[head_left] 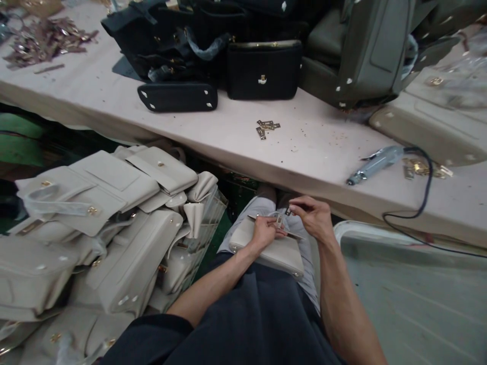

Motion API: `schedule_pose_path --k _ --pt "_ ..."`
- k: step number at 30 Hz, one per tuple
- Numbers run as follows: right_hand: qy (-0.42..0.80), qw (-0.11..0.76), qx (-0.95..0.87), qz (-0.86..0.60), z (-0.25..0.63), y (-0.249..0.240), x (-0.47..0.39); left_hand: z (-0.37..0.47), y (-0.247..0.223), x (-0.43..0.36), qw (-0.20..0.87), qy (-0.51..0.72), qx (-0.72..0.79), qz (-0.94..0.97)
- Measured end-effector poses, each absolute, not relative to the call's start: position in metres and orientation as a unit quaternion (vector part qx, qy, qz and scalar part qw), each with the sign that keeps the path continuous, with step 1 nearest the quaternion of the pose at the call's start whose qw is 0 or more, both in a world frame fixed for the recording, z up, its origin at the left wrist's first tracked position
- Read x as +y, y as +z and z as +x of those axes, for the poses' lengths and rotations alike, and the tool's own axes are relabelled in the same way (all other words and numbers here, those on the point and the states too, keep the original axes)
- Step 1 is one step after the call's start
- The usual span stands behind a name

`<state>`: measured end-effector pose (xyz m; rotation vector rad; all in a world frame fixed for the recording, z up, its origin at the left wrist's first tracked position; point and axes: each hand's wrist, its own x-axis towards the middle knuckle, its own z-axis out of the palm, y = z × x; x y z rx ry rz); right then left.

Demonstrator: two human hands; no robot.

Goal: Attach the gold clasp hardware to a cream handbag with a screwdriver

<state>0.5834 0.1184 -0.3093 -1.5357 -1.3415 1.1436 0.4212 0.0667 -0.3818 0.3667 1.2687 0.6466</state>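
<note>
A cream handbag [279, 253] lies across my lap. My left hand [265, 230] is closed on the edge of its flap, beside a small metal fitting [279, 220] on the flap. Just to the right, my right hand [312, 217] pinches a small dark metal plate [288, 210] between thumb and fingers, a little above the flap. On the table in front lie several similar metal plates [267, 125]. An electric screwdriver [375, 165] with a dark cable rests on the table to the right.
Cream bags [129, 258] are heaped at the left in a crate [215, 215]. Black bags [264, 71] and dark olive bags [365, 56] stand along the table [228, 124]. A pale bin [411, 289] is at my right. Metal pieces [426, 168] lie by the cable.
</note>
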Motion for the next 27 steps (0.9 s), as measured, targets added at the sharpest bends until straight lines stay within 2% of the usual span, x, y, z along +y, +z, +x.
schedule_pose_path --k 7,11,27 --pt "0.469 0.348 -0.457 -0.671 0.582 -0.363 0.081 0.418 -0.38 0.065 0.759 0.301 0.546 0.187" --pt "0.48 0.349 -0.443 -0.671 0.574 -0.366 0.078 0.419 -0.382 0.063 0.758 0.302 0.54 0.205" --pt "0.401 0.383 -0.494 -0.67 0.559 -0.369 0.067 0.417 -0.391 0.059 0.764 0.313 0.522 0.215"
